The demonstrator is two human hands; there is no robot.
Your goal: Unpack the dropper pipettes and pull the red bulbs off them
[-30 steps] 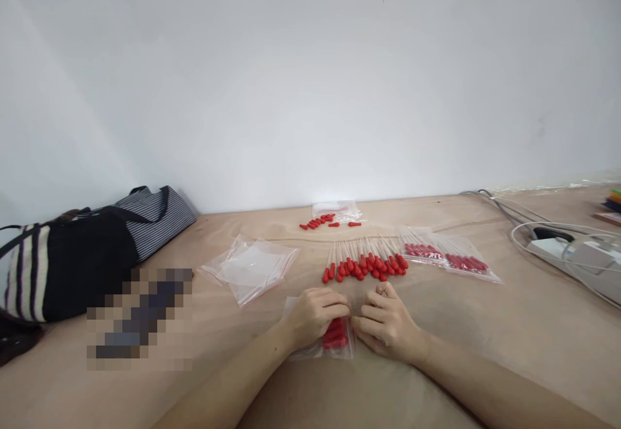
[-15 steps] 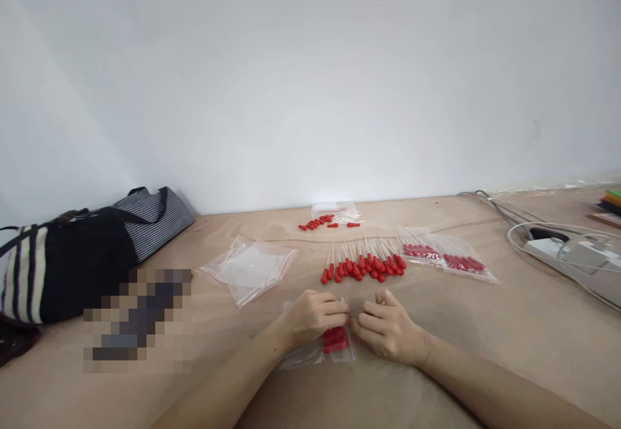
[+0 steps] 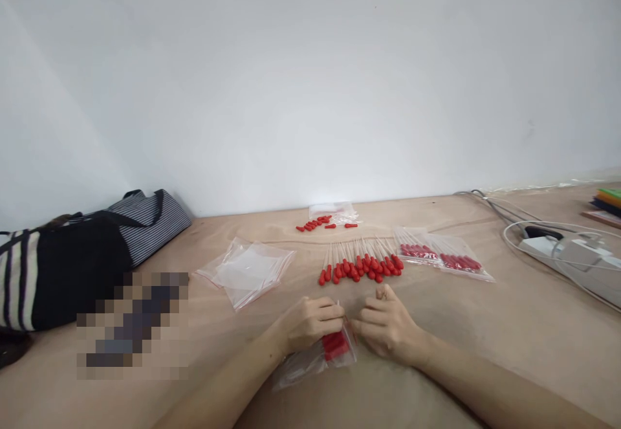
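A pale wall (image 3: 310,79) stands beyond both hands, and the wooden surface (image 3: 436,316) spreads beneath them. Well to the left of the left hand (image 3: 313,322) lies a black fabric bag (image 3: 80,267) with cream stripes at one end and a finely striped part at the other. A white power strip (image 3: 577,270) with looping cables (image 3: 499,212) sits well to the right of the right hand (image 3: 388,325). A pixelated patch (image 3: 138,325), its content unreadable, lies between the fabric bag and the left forearm.

Beyond the left hand and to its left is a fanned stack of clear bags (image 3: 250,270). Two filled bags (image 3: 439,257) lie beyond the right hand and to its right. A heap of red-bulbed droppers (image 3: 361,264) rests just beyond both hands, bulbs towards them.

The worked bag (image 3: 303,367) lies partly under the left hand, whose fingers are folded down, gripping it. The right hand is curled, fingertips at the same bag's right edge; whether they pinch the film cannot be told. Red bulbs (image 3: 336,346) show inside, between the hands. Farthest beyond them are small loose red bulbs (image 3: 310,224).
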